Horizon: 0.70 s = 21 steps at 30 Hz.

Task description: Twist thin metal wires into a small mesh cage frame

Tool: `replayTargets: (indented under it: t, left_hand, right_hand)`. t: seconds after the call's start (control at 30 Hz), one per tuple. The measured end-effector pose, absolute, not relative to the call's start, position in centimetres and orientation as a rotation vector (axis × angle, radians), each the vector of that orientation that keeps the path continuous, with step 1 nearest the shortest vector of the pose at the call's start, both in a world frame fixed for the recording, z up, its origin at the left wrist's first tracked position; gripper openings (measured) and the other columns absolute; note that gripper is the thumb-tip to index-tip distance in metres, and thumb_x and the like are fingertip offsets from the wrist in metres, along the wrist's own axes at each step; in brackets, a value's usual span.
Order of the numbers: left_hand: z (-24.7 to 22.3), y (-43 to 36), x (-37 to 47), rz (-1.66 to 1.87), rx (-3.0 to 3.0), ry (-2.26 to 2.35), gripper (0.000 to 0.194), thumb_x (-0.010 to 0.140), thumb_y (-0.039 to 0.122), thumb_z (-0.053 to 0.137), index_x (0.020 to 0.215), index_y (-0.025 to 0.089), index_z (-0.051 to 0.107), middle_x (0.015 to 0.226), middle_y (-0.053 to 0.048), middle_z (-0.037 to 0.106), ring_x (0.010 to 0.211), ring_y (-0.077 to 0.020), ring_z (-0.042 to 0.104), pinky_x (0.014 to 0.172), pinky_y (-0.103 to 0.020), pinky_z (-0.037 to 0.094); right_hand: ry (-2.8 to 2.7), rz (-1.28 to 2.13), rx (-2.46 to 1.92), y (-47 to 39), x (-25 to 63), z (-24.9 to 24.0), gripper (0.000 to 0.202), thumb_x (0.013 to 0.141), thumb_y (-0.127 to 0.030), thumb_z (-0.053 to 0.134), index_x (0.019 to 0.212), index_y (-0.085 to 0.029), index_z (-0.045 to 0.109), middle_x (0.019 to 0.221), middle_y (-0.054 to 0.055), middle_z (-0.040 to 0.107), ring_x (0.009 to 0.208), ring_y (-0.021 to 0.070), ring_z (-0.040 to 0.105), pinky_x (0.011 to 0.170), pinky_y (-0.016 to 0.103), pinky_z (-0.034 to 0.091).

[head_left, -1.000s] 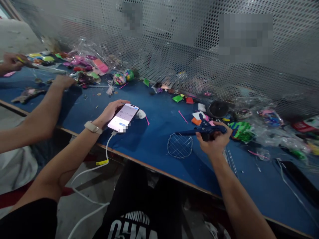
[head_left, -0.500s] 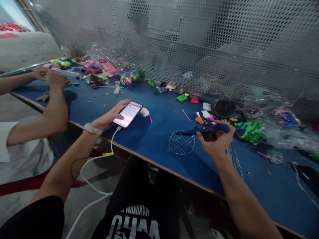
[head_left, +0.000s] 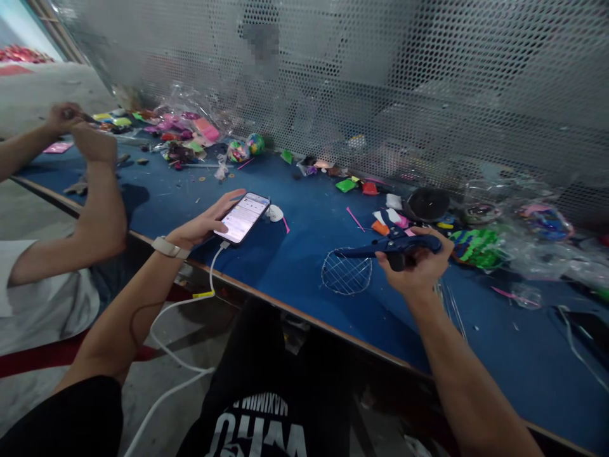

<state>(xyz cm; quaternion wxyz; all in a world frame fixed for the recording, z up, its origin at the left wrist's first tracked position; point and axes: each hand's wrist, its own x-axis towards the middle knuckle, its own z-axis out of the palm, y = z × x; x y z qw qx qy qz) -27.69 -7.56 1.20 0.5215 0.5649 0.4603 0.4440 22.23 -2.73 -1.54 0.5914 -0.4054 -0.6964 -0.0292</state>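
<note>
My left hand (head_left: 204, 223) is closed around a smartphone (head_left: 242, 218) with a lit screen, its thumb resting over the lower part. A white cable (head_left: 212, 270) is plugged into the phone's lower end. In my right hand (head_left: 421, 263) is a dark blue hand tool (head_left: 397, 246) with a long, narrow front; its exact kind cannot be made out. The tool's tip lies over the upper rim of a rounded wire frame (head_left: 346, 273) with criss-crossed wires, which is on the blue table. Whether the tip grips the wire is too small to tell.
A co-worker's hands (head_left: 92, 139) are at the table's left end. Coloured packets and plastic bags (head_left: 190, 124) line a perforated metal screen (head_left: 309, 95). A black bowl (head_left: 428, 203) and a green patterned ball (head_left: 476, 247) stand at right. The table edge (head_left: 309, 327) runs before my lap.
My left thumb has shifted lower and left on the phone, and the screen content differs slightly. The co-worker's hands moved left and up. My right hand and the tool stay nearly still.
</note>
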Motion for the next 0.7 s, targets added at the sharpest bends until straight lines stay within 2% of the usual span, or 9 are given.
replayTargets:
  t: [0.13,0.3,0.43,0.57,0.7]
  left_hand:
    - [1.3,-7.6,-27.5,1.060,1.362,1.106,0.119,0.063,0.028,0.084,0.176,0.027,0.044,0.173,-0.014,0.056,0.157,-0.0440,0.054,0.121,-0.049,0.054]
    - [0.5,-7.4,-27.2,1.110,1.273,1.093,0.117,0.066,0.027,0.072,0.178,0.023,0.037,0.175,-0.014,0.054,0.150,-0.0430,0.061,0.107,-0.045,0.062]
    - [-0.1,-7.5,-27.0,1.150,1.305,1.131,0.114,0.068,0.028,0.071,0.178,0.025,0.037,0.174,-0.014,0.055,0.138,-0.0409,0.068,0.101,-0.044,0.064]
    - [0.1,-7.9,-26.9,1.146,1.306,1.182,0.109,0.073,0.028,0.075,0.176,0.032,0.040,0.174,-0.012,0.056,0.123,-0.0334,0.074,0.092,-0.038,0.066]
    - [0.6,-8.2,-26.8,1.110,1.356,1.244,0.104,0.079,0.026,0.083,0.174,0.036,0.043,0.175,-0.011,0.055,0.121,-0.0296,0.073,0.090,-0.035,0.064]
  right_hand:
    - [-1.619,-0.094,-0.983,-3.1,22.0,-1.2,0.081,0.068,-0.078,0.092,0.120,-0.025,0.061,0.109,0.010,0.065,0.087,0.0269,0.071,0.070,0.041,0.063]
    - [-1.610,-0.110,-1.020,-3.1,21.9,-0.8,0.084,0.063,-0.078,0.093,0.118,-0.023,0.062,0.109,0.012,0.066,0.083,0.0273,0.070,0.063,0.040,0.060]
    - [-1.604,-0.092,-0.968,-2.8,22.0,-1.3,0.082,0.062,-0.073,0.095,0.118,-0.023,0.061,0.105,0.009,0.064,0.079,0.0237,0.067,0.060,0.036,0.057]
    - [-1.628,-0.046,-1.016,-2.6,22.2,-1.9,0.080,0.066,-0.072,0.093,0.120,-0.024,0.059,0.106,0.007,0.062,0.076,0.0200,0.064,0.056,0.032,0.052]
    - [-1.664,-0.058,-0.976,-2.5,22.5,-2.3,0.081,0.071,-0.073,0.090,0.125,-0.022,0.059,0.110,0.008,0.064,0.066,0.0145,0.057,0.048,0.029,0.045]
